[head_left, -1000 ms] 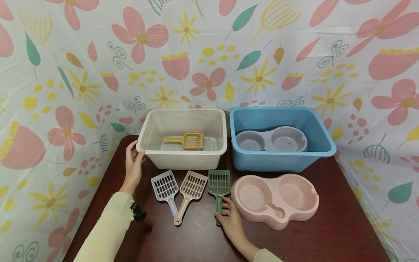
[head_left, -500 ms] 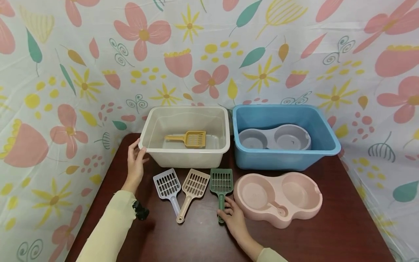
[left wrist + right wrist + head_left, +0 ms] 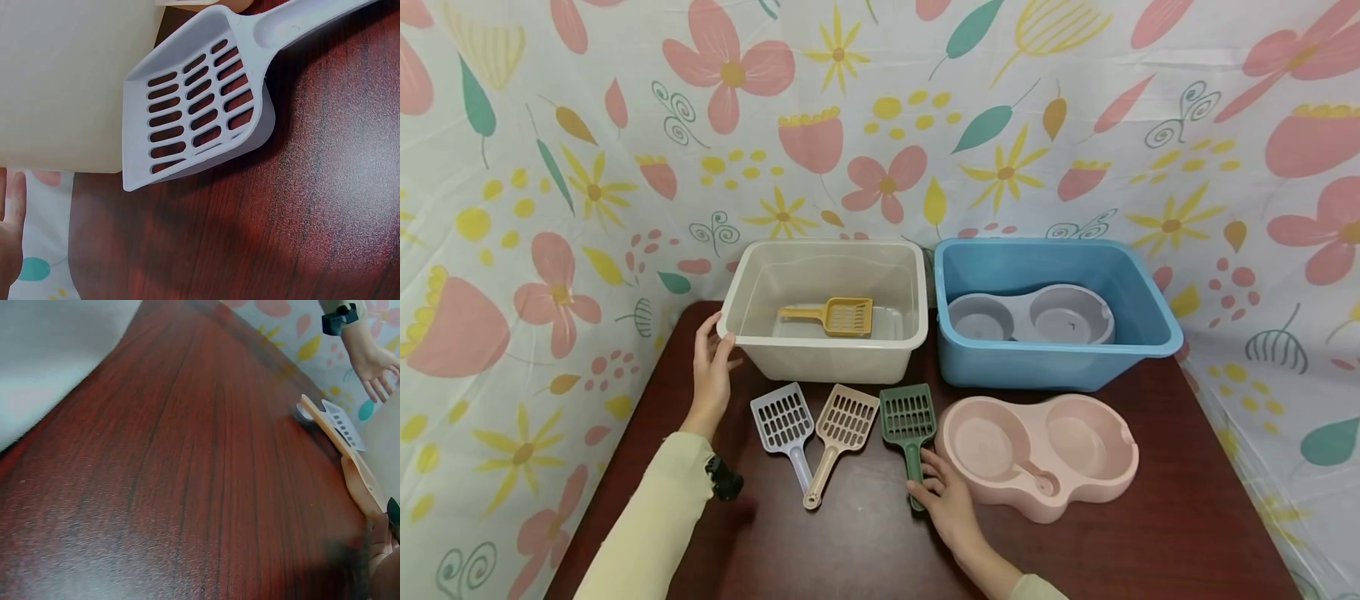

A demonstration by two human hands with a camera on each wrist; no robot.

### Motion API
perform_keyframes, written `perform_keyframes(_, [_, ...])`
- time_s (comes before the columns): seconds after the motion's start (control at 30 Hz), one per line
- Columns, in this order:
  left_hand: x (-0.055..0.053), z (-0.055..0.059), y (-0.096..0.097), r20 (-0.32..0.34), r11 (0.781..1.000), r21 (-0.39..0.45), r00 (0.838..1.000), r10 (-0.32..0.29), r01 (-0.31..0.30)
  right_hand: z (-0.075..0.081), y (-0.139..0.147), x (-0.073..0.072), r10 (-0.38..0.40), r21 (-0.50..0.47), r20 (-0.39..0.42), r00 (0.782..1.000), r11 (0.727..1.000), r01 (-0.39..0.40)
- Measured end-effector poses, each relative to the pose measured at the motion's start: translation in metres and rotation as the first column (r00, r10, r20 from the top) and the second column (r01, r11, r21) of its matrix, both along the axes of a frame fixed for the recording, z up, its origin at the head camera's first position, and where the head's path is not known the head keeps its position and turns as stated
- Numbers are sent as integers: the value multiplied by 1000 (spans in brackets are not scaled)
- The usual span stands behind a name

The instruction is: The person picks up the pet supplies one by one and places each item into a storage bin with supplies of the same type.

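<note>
My right hand [image 3: 950,504] holds the handle of a green litter scoop [image 3: 908,415] between thumb and fingers, its slotted head pointing at the boxes. At the front left corner of a cream litter box [image 3: 827,360], my left hand [image 3: 711,375] touches the rim with fingers extended. Left of the green scoop lie a beige scoop [image 3: 847,419] and a lavender scoop [image 3: 782,419], their handle ends overlapping. In the left wrist view the lavender scoop [image 3: 194,106] sits close against the box. A mustard scoop [image 3: 848,317] lies inside the cream box.
A blue litter box [image 3: 1015,367] stands to the right, with a grey double pet bowl [image 3: 1019,315] inside. In front of it, a pink double bowl [image 3: 1037,433] lies right of my right hand. Floral cloth [image 3: 880,117] hangs behind the dark wooden table [image 3: 835,558].
My right hand has moved slightly right, swinging the green scoop's handle that way while its head stays near the same place. The left hand stays at the box corner. The head view has shifted slightly.
</note>
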State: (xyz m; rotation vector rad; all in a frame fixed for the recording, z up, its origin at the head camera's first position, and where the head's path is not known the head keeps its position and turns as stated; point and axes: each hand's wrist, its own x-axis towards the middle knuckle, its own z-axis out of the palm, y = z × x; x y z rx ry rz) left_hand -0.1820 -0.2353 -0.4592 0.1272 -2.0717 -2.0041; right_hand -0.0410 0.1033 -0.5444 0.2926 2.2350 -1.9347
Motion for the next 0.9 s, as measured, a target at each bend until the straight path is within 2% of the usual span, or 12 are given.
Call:
perform_keyframes(0.13, [-1,3,1,4,1000,-3,1000,-2,2,2,2,4,4,4,5,1000,1000,-4])
perform_keyframes(0.23, [-3,1,0,5,1000,5,1000,-7,7,4,3,7,0,5,14,1000,1000,0])
perform_keyframes(0.47, [-17,-21,-9,36,998,55,999,8,-10,9,8,13,-2,-18,46,999,1000,3])
perform_keyframes(0.57, [-19,-25,-11,32,998,65,999,16,-18,10,9,16,-2,-36,65,998,999,4])
perform_keyframes(0.9, [-3,-3,-1,20,998,60,1000,6,-7,9,13,22,-15,-59,88,996,998,20])
